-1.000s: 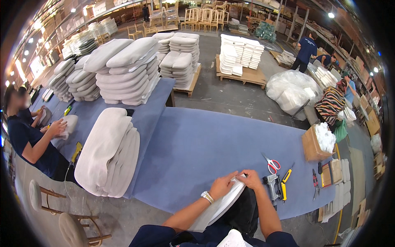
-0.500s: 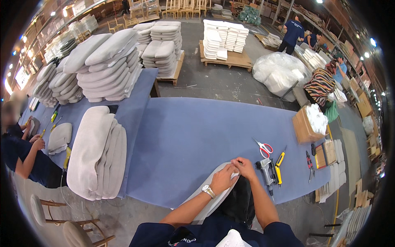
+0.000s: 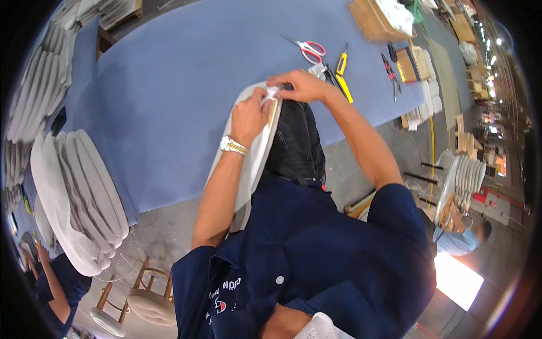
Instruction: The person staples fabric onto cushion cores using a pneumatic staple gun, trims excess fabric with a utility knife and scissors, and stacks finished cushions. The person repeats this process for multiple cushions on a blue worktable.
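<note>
A light grey seat cushion [image 3: 261, 148] leans along the front of my body, its far end by the blue-covered table [image 3: 169, 113]. A white inner layer and a tan board edge show along its right side. My left hand [image 3: 249, 117], with a watch on the wrist, curls over the far end, its fingers bent onto white material [image 3: 271, 92]. Against that same end, my right hand [image 3: 302, 86] pinches the material; its fingertips are partly hidden. Just beyond lie red-handled scissors [image 3: 309, 50], a yellow cutter knife [image 3: 342, 63] and a partly hidden grey-and-black tool [image 3: 329, 77].
Red-handled pliers [image 3: 389, 69] and an opened box [image 3: 407, 63] lie on the right. A carton [image 3: 375, 21] holds white stuffing. Grey covers [image 3: 84, 198] are stacked at left, near stools [image 3: 151, 305]. Another person's arm [image 3: 56, 294] shows lower left.
The view has tilted down toward my body, so the table things sit higher in it. Both hands remain at the cushion's far end, and more of its inner side now shows.
</note>
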A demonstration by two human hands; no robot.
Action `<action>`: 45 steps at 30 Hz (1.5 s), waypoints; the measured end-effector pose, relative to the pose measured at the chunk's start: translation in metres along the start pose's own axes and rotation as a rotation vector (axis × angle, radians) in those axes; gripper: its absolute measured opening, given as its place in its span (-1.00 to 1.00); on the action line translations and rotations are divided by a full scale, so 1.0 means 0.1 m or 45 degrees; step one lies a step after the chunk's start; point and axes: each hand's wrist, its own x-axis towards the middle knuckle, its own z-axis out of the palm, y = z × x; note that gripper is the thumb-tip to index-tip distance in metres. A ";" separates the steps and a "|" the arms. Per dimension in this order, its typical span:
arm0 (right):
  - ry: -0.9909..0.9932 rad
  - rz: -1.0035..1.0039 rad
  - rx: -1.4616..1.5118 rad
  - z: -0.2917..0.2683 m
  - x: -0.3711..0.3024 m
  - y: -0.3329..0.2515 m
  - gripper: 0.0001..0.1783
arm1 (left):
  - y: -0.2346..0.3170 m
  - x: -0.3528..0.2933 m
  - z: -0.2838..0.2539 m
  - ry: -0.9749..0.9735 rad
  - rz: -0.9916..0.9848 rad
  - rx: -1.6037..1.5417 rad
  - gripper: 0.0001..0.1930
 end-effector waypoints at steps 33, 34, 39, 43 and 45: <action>-0.228 0.028 -0.096 -0.26 0.34 -0.05 -0.68 | 0.01 0.29 0.09 -0.106 -0.162 0.072 -0.75; -0.204 0.003 -0.074 -0.24 0.31 -0.01 -0.67 | 0.03 0.29 0.08 -0.128 -0.188 0.067 -0.74; -0.366 0.152 -0.352 -0.30 0.39 -0.31 -0.67 | 0.08 0.34 -0.01 -0.185 -0.218 0.086 -0.76; -0.319 -0.005 -0.418 -0.27 0.39 -0.22 -0.68 | -0.04 0.37 0.02 -0.216 -0.115 0.018 -0.70; -0.284 -0.044 -0.441 -0.25 0.40 -0.20 -0.68 | -0.16 0.45 0.00 -0.204 -0.072 -0.078 -0.64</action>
